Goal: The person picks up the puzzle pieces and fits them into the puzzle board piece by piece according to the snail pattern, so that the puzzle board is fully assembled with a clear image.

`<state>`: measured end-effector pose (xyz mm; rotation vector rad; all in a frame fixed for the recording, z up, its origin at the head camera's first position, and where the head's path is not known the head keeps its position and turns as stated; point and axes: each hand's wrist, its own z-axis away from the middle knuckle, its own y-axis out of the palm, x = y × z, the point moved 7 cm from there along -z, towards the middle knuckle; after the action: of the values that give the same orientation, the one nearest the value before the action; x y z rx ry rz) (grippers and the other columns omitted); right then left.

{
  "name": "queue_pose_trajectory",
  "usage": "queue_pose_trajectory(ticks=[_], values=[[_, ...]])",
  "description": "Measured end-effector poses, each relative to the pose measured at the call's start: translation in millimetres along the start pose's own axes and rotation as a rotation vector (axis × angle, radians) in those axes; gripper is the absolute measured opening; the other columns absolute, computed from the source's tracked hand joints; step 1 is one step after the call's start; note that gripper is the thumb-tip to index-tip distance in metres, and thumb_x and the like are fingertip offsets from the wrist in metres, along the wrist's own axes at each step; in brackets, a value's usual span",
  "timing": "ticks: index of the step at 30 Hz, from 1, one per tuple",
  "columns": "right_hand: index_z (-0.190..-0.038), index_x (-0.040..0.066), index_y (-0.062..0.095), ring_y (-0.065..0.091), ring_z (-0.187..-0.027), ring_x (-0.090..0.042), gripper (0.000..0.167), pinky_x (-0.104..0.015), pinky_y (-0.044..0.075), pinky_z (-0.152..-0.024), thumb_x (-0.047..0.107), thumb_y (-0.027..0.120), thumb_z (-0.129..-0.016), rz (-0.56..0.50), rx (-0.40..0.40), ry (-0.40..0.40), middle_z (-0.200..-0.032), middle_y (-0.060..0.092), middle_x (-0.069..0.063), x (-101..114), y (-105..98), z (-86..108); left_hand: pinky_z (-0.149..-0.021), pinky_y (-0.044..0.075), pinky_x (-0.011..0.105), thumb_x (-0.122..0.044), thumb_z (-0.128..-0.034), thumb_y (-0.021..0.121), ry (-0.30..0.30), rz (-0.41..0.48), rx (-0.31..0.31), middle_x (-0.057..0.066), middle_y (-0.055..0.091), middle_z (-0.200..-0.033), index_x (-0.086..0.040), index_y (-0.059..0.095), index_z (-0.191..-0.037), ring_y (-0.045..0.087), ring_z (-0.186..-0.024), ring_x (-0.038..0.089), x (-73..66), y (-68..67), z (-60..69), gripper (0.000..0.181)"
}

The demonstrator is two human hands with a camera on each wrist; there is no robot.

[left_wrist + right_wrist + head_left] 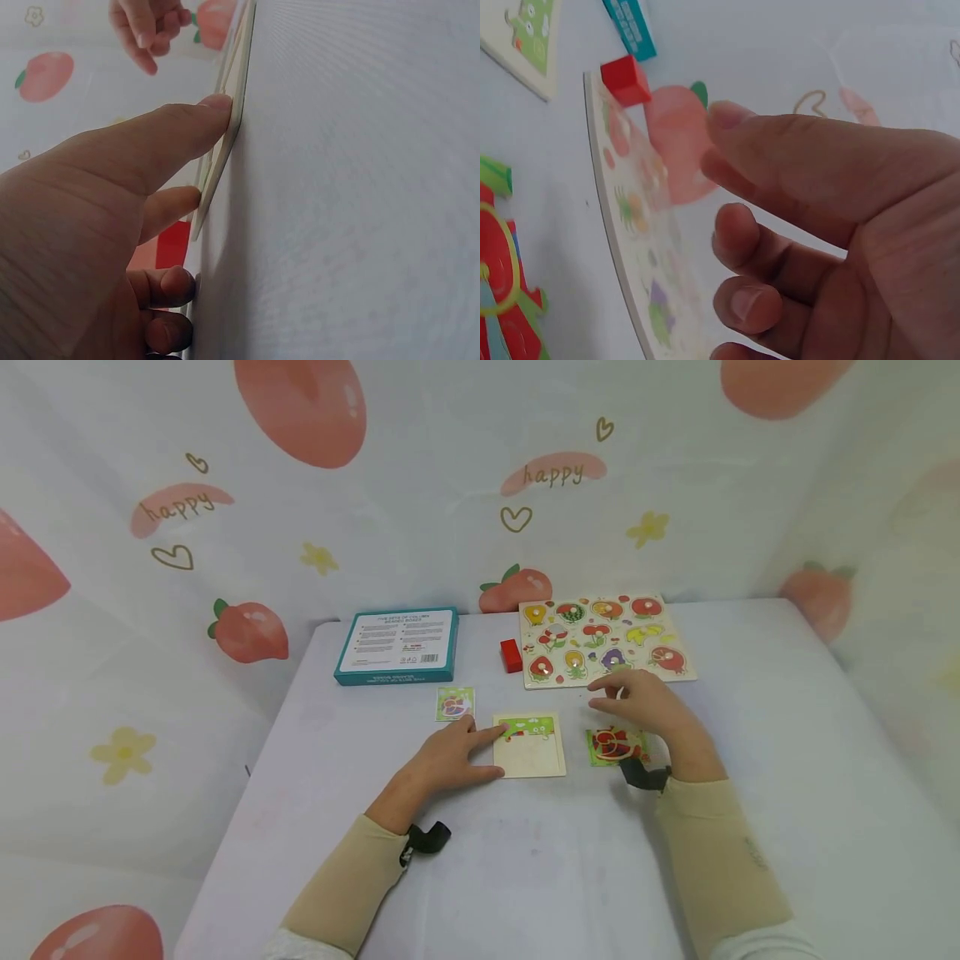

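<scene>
My left hand (444, 755) rests at the left side of a small square wooden puzzle board (531, 762). Its index finger touches the board's upper left and its thumb the lower left edge. Green picture pieces (536, 724) fill the upper part of the board's recess; the lower part is bare wood. Over the table to the right, my right hand (647, 700) hovers with loosely bent fingers and nothing between them, as the right wrist view also shows. Below it lies a small pile of red and green puzzle pieces (613, 744), partly covered by the wrist camera.
A picture card (454, 702) lies to the board's upper left. Farther back are a teal-edged box (397, 646), a red block (511, 655) and a wooden fruit peg puzzle (603, 642). A patterned curtain (427, 485) stands behind the white-covered table.
</scene>
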<state>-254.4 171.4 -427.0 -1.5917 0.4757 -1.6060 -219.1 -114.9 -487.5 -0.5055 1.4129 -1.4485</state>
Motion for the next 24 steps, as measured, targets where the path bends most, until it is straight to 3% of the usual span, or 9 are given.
queue_pose_trajectory(ticks=[8, 15, 19, 24], values=[[-0.121, 0.009, 0.074, 0.051, -0.090, -0.026, 0.034, -0.039, 0.042, -0.076, 0.025, 0.078, -0.091, -0.055, 0.171, 0.104, -0.092, 0.056, -0.007, -27.7, 8.5, 1.9, -0.068, 0.041, 0.031, -0.060, -0.0878, 0.072, -0.007, 0.013, -0.003, 0.000, 0.045, -0.105, -0.040, 0.044, -0.155, 0.048, -0.089, 0.016, -0.1, -0.6, 0.3, 0.076], [-0.109, 0.010, 0.072, 0.058, -0.089, -0.025, 0.025, -0.040, 0.046, -0.080, 0.021, 0.082, -0.088, -0.074, 0.314, 0.181, -0.094, 0.065, -0.007, -32.5, 28.9, 0.8, -0.068, 0.041, 0.031, -0.059, -0.0876, 0.072, -0.002, 0.020, -0.005, 0.001, 0.045, -0.105, -0.038, 0.045, -0.155, 0.048, -0.090, 0.016, -1.5, -2.4, 1.6, 0.076], [-0.102, 0.010, 0.070, 0.061, -0.089, -0.024, 0.022, -0.041, 0.047, -0.083, 0.015, 0.082, -0.085, -0.069, 0.335, 0.199, -0.098, 0.068, -0.007, -29.8, 37.6, -0.7, -0.067, 0.041, 0.031, -0.059, -0.0879, 0.072, 0.008, 0.019, -0.006, 0.001, 0.045, -0.104, -0.037, 0.046, -0.155, 0.048, -0.089, 0.015, -2.5, -2.9, 1.6, 0.076], [-0.096, 0.009, 0.069, 0.060, -0.087, -0.025, 0.018, -0.043, 0.047, -0.082, 0.009, 0.081, -0.082, -0.001, 0.293, 0.183, -0.094, 0.068, -0.006, -23.0, 38.5, -1.0, -0.067, 0.040, 0.030, -0.059, -0.0878, 0.073, 0.010, 0.013, -0.007, 0.001, 0.045, -0.103, -0.037, 0.046, -0.155, 0.048, -0.088, 0.015, -2.3, -3.0, 1.4, 0.076]])
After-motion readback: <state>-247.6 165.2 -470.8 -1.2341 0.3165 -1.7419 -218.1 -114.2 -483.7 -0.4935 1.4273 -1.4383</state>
